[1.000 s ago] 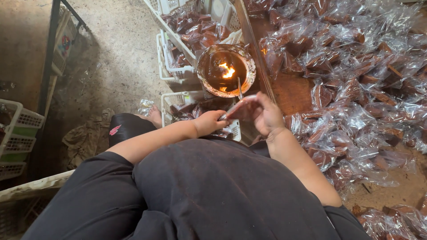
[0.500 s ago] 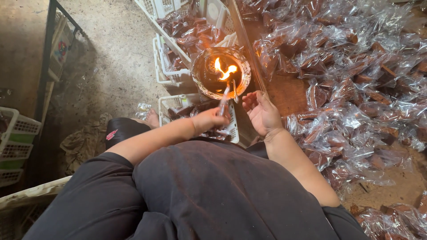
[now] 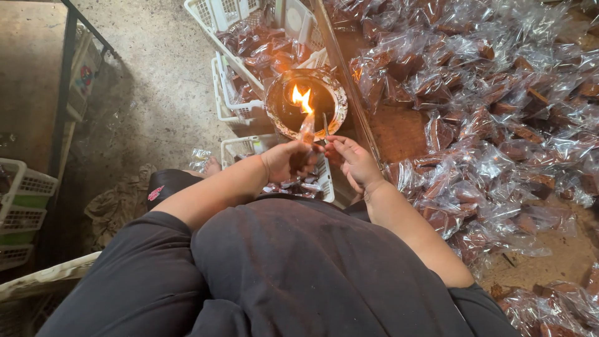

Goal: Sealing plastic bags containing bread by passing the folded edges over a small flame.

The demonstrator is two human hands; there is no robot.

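My left hand [image 3: 284, 161] grips a small clear bag with a brown piece inside [image 3: 305, 138], its top edge held up close to the flame [image 3: 302, 98]. The flame burns in a round dark bowl [image 3: 279, 118] just beyond my hands. My right hand [image 3: 350, 160] is next to the left, fingertips pinching the bag's upper edge beside a thin metal strip [image 3: 325, 123] that leans on the bowl. Both forearms reach out over my black-clad lap.
A large heap of clear bagged brown pieces [image 3: 493, 106] covers the low wooden surface on the right. White plastic baskets [image 3: 234, 103] with more bags stand behind and under the bowl. Stacked baskets [image 3: 22, 206] and a dark metal frame [image 3: 62, 93] stand on the concrete at left.
My hands moved from a spot below the bowl up toward the flame, bringing the bag's top edge near the fire. The view shifted slightly.
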